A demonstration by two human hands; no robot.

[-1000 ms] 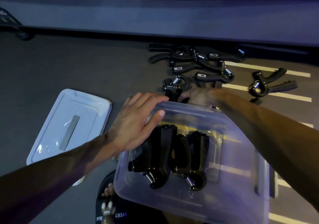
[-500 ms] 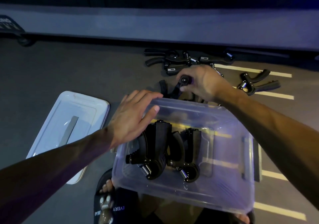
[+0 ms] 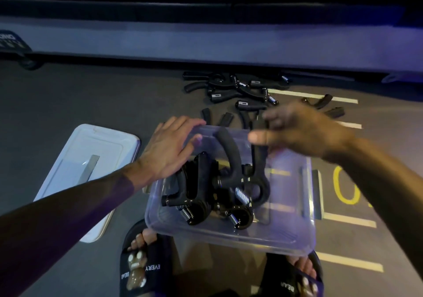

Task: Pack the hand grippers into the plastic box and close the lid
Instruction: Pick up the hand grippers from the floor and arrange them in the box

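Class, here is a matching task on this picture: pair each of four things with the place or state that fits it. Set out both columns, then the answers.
Things
1. lid
2. left hand
3. loose hand grippers
4. plastic box

Places or states
A. scattered on the floor beyond the box
B. lying flat on the floor, to the left of the box
C. open on top, several grippers inside
D. resting on the box's far left corner

Pairs: 1-B, 2-D, 3-A, 4-C
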